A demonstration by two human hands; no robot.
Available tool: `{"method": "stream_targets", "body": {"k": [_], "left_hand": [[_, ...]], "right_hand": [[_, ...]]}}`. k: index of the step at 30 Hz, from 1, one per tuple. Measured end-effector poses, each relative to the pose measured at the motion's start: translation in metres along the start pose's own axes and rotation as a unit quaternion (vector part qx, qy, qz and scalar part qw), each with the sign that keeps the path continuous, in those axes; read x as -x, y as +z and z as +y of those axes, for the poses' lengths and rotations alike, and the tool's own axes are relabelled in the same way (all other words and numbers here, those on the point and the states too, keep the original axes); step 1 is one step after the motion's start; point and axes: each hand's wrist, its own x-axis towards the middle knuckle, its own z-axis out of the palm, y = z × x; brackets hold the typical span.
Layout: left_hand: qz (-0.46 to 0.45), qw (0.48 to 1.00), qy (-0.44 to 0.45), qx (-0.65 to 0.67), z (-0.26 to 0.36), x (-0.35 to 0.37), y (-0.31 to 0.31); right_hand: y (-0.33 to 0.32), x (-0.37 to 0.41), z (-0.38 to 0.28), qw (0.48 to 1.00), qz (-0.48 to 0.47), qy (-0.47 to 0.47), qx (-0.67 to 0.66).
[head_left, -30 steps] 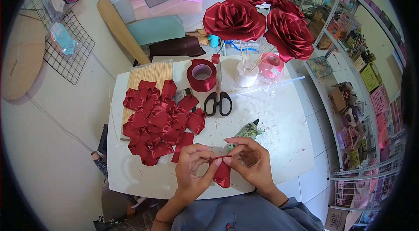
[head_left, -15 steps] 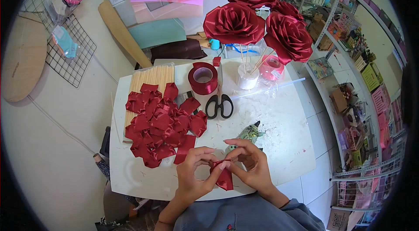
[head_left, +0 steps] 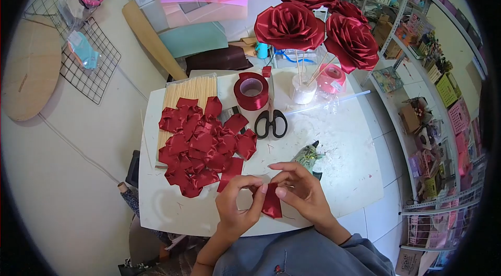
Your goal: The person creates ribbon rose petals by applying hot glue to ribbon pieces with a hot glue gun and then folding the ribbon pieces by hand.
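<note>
While the left hand (head_left: 234, 207) pinches a dark-red satin strip (head_left: 271, 204), the right hand (head_left: 308, 198), fingers (head_left: 292, 169) parted, is beside it.

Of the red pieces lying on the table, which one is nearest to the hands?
The flat strip at the lower right of the pile, just beyond the left hand; the others lie farther away.

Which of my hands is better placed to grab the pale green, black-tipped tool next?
Probably your right hand: the tool lies just beyond it, while your left hand is farther away and pinches the glossy dark red ribbon piece.
</note>
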Motion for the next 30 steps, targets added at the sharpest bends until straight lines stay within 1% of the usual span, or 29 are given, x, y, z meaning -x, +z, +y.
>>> {"method": "stream_targets", "body": {"k": [2,3,4,5,6,7,8,9,10,11,12,14,16,18,21,26,30], "left_hand": [[0.04,0.999,-0.014,0.028,-0.002,0.001,0.0],[0.038,0.999,-0.012,0.027,-0.002,0.0,0.001],[0.059,0.997,-0.025,0.047,-0.002,0.0,0.001],[0.079,0.994,-0.036,0.066,-0.002,-0.001,0.001],[0.074,0.995,-0.034,0.065,-0.002,0.0,0.001],[0.097,0.99,-0.049,0.087,-0.002,0.001,0.001],[0.118,0.985,-0.064,0.11,-0.002,0.001,0.001],[0.11,0.986,-0.059,0.109,-0.001,0.002,0.0],[0.114,0.982,-0.073,0.13,-0.001,0.003,0.0],[0.116,0.978,-0.088,0.15,0.0,0.004,-0.001],[0.106,0.98,-0.082,0.15,0.001,0.006,-0.001],[0.063,0.972,-0.12,0.193,0.002,0.008,-0.003],[0.03,0.974,-0.096,0.204,0.002,0.006,-0.004],[-0.044,0.968,-0.123,0.213,0.003,0.004,-0.005],[-0.037,0.971,-0.113,0.208,0.003,0.003,-0.006],[0.002,0.966,-0.125,0.224,0.002,0.006,-0.006],[-0.014,0.964,-0.132,0.232,-0.001,0.007,-0.007]], "right_hand": [[0.005,0.0,0.002,1.0,-0.011,-0.005,0.015],[0.006,0.0,0.003,0.999,-0.022,-0.009,0.03],[0.006,0.0,0.005,0.999,-0.02,-0.011,0.028],[0.005,-0.001,0.008,0.999,-0.016,-0.012,0.031],[0.005,-0.002,0.011,0.999,-0.011,-0.015,0.032],[0.007,-0.003,0.013,0.998,0.017,-0.042,0.038],[0.009,-0.004,0.011,0.998,0.021,-0.048,0.034],[0.01,-0.004,0.007,0.997,0.043,-0.061,0.029],[0.011,-0.004,0.004,0.995,0.065,-0.075,0.023],[0.009,-0.005,0.003,0.994,0.068,-0.083,0.026],[0.008,-0.006,0.004,0.993,0.075,-0.091,0.022],[0.008,-0.008,0.006,0.984,0.109,-0.137,0.03],[0.007,-0.006,0.003,0.982,0.111,-0.15,0.027],[0.006,-0.004,0.0,0.988,0.087,-0.125,0.027],[0.006,-0.004,0.0,0.989,0.063,-0.121,0.055],[0.007,-0.004,-0.004,0.991,0.06,-0.117,0.027],[0.004,-0.004,-0.005,0.991,0.079,-0.101,0.031]]}}
